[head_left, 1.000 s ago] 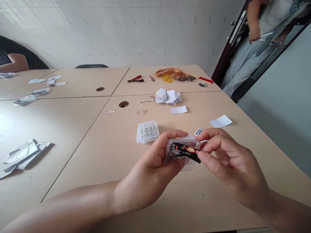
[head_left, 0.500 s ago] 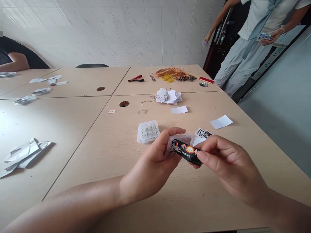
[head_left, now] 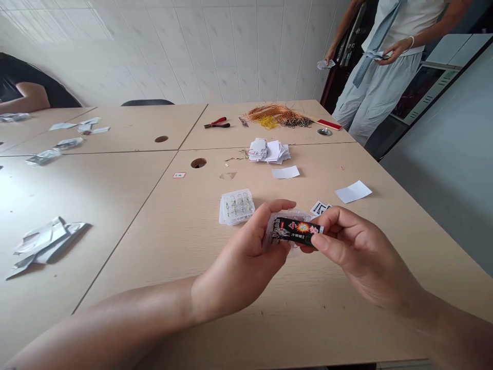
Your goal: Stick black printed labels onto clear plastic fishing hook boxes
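Left hand (head_left: 246, 259), right hand (head_left: 360, 252) grip plastic-looking case (head_left: 296, 231).

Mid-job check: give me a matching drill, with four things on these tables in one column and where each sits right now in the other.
Things
1. black label
2. red-handled pliers
3. clear hook case
4. foil packets

Places
A. far side, left of the orange wire bundle
B. pinched between left hand and right hand
C. near left, away from both hands
D. lying just beyond the left thumb

Pairs: 1-B, 2-A, 3-D, 4-C
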Available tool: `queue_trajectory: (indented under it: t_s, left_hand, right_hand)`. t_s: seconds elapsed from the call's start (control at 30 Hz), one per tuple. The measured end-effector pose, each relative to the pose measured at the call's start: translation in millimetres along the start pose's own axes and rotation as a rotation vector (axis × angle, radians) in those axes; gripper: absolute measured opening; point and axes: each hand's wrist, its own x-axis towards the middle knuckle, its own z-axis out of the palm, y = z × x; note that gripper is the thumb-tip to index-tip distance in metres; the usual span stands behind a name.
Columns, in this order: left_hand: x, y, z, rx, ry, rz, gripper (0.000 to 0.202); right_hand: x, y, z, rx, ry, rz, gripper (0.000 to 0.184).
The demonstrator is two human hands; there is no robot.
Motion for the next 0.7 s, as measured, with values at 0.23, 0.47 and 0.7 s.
queue_trajectory:
  t_s: [0.23,0.47,0.7]
  left_hand:
    - [-1,-3,0.6,0.008,-0.01,-0.062,0.049]
    - [2,-6,-3.3,-0.255,-0.108,-0.22,0.063]
    - [6,-8,-5.7,-0.507,-0.228,-0.248,0.07]
  right_hand:
    - [2,-2,5,-0.048,0.088,-0.028,0.027]
    - [6,-10,8,-0.303,0.045,-0.012,0.021]
    - [4,-11,8,-0.404,0.046,-0.057,0.023]
